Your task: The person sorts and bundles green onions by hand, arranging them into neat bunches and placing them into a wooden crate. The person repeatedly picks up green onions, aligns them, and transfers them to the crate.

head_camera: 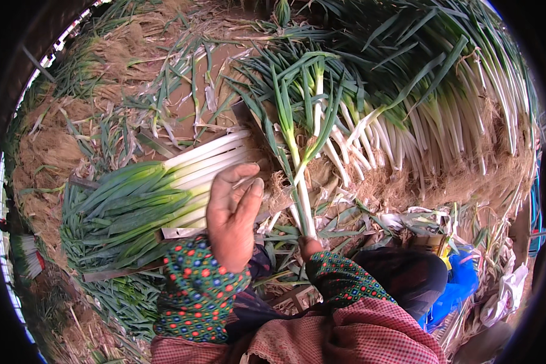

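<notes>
My right hand (310,248), partly hidden by its sleeve, grips a green onion (304,200) by its white lower end. The stalk points away from me, and its green leaves spread at the far end. My left hand (234,214) has its thumb and fingers apart and nothing visible between them. It hovers over or rests beside a row of trimmed green onions (209,166); contact cannot be told. Those lie side by side, white ends to the right, in a metal frame (182,233). Their green leaves (123,214) trail off to the left.
A large heap of rooted green onions (418,132) spreads across the right and back. Cut roots (50,150) are piled at the left. Leaf scraps (204,91) litter the ground. A blue plastic bag (457,277) and a white bag (505,295) lie to my right.
</notes>
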{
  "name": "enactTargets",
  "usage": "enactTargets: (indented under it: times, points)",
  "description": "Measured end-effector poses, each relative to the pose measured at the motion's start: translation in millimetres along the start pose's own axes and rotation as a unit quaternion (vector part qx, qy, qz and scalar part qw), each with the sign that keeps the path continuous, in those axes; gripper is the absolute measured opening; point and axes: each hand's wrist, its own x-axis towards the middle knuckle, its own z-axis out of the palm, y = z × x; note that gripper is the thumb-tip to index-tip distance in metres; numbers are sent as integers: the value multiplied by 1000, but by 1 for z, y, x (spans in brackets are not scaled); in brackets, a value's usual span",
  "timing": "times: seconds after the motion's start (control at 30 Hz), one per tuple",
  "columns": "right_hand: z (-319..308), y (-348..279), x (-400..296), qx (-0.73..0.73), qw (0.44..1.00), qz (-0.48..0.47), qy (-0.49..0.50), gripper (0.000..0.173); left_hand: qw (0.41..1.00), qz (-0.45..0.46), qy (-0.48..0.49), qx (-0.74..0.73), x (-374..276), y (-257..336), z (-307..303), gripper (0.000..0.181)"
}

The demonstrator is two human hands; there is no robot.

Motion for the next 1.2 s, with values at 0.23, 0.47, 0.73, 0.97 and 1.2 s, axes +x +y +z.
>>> enactTargets:
  times: [0.23,0.47,0.73,0.97,1.2]
  points:
    - [-43,-32,139,102,977,49,179,33,993,-105,-11,45,25,-21,17,24]
    - [-26,-104,201,-125,937,228,233,64,980,-177,-34,78,36,-35,19,25]
    - [-89,-53,201,150,980,131,-12,59,983,-160,-40,76,42,-35,32,22]
    - [-164,-40,122,349,936,-33,45,41,987,-125,-42,95,48,-55,45,15]
    - [-238,-132,-3,435,883,-157,78,41,940,-178,-170,235,39,-109,72,40]
